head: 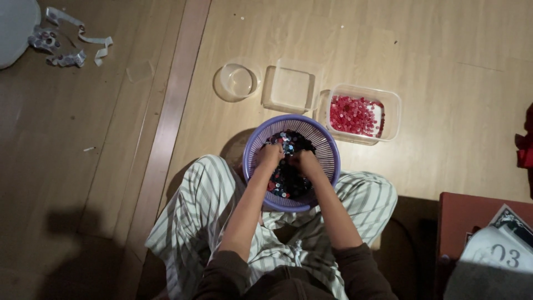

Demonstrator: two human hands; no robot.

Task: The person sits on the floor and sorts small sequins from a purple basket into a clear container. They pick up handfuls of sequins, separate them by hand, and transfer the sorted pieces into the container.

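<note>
I see a round purple basket (327,150) upright on the floor, holding dark, red and silvery buttons (288,180).

Both hands are sunk into a purple basket (328,145) of small dark buttons (291,179): left hand (270,155) and right hand (302,160) side by side, fingers buried. Just beyond the fingertips stand a round clear cup (237,81), an empty clear tub (291,88) and a tub of red buttons (362,114) (on the right).

You have one purple basket (327,151) of mixed small pieces, three clear containers — one round (237,81), two rectangular (290,88) (392,105), one holding red pieces — and two hands (268,155) (302,160) in the basket.
</note>
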